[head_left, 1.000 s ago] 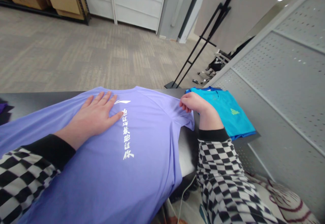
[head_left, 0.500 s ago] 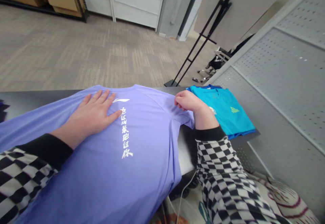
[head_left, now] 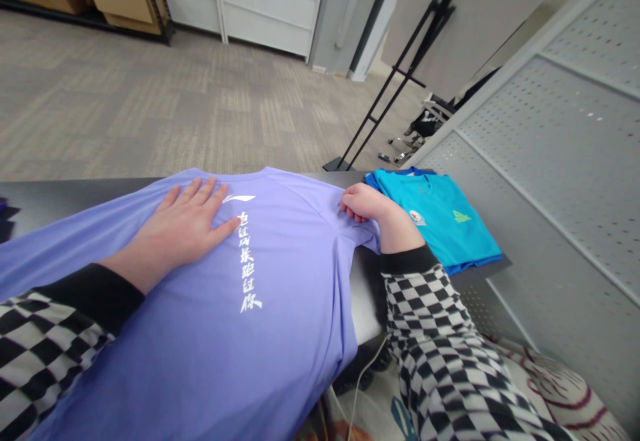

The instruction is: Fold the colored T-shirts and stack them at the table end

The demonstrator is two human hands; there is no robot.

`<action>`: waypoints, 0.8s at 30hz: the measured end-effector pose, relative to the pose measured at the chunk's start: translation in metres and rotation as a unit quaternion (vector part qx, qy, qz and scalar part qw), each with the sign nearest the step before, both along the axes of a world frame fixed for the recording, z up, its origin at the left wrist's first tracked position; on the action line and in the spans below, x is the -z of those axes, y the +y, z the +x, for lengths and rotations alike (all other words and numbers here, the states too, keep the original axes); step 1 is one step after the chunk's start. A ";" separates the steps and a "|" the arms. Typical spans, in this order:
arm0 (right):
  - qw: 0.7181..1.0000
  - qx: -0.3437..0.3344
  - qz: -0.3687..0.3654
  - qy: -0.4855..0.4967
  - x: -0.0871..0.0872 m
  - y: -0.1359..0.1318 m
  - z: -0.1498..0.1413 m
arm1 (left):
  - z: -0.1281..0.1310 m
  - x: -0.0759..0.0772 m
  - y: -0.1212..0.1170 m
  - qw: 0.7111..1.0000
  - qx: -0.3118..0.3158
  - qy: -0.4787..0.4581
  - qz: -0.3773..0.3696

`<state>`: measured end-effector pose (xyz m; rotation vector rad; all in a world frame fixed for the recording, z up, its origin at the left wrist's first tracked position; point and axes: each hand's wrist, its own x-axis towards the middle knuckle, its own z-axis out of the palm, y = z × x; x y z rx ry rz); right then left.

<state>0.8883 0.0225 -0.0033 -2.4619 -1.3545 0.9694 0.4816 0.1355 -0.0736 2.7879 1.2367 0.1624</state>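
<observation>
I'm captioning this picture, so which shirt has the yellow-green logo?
The bright blue shirt, folded, on top at right. The darker blue shirt beneath it shows only edges; the purple shirt has white print.

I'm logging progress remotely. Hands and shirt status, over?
Left hand flat on purple shirt. Right hand curled at its sleeve, grip unclear. Shirt spread, white print up. Folded blue clothes at right.
</observation>
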 end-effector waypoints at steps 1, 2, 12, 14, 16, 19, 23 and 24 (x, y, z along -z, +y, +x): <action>1.000 0.000 -0.001 -0.001 0.000 0.000 0.000 | 0.000 0.000 0.000 1.000 0.000 -0.001 -0.001; 1.000 0.000 -0.002 -0.001 0.001 0.000 0.000 | 0.000 0.001 0.000 1.000 -0.001 -0.002 -0.001; 1.000 -0.004 -0.022 -0.020 0.014 0.001 0.007 | 0.001 -0.009 -0.005 1.000 -0.001 0.007 -0.015; 0.999 -0.011 -0.022 -0.045 0.017 0.002 0.008 | 0.002 -0.012 -0.007 1.000 -0.004 0.003 -0.019; 0.996 -0.033 -0.012 -0.082 0.018 0.001 0.004 | 0.002 -0.014 -0.008 1.000 -0.006 0.002 -0.029; 0.984 -0.077 0.009 -0.160 0.011 -0.002 -0.012 | 0.002 -0.017 -0.004 0.998 -0.008 -0.002 -0.062; 0.973 -0.085 0.010 -0.214 -0.005 -0.006 -0.038 | 0.005 -0.030 0.006 0.989 -0.011 0.003 -0.144; 0.973 -0.083 0.006 -0.216 -0.009 -0.007 -0.043 | 0.005 -0.036 0.007 0.987 -0.013 0.002 -0.160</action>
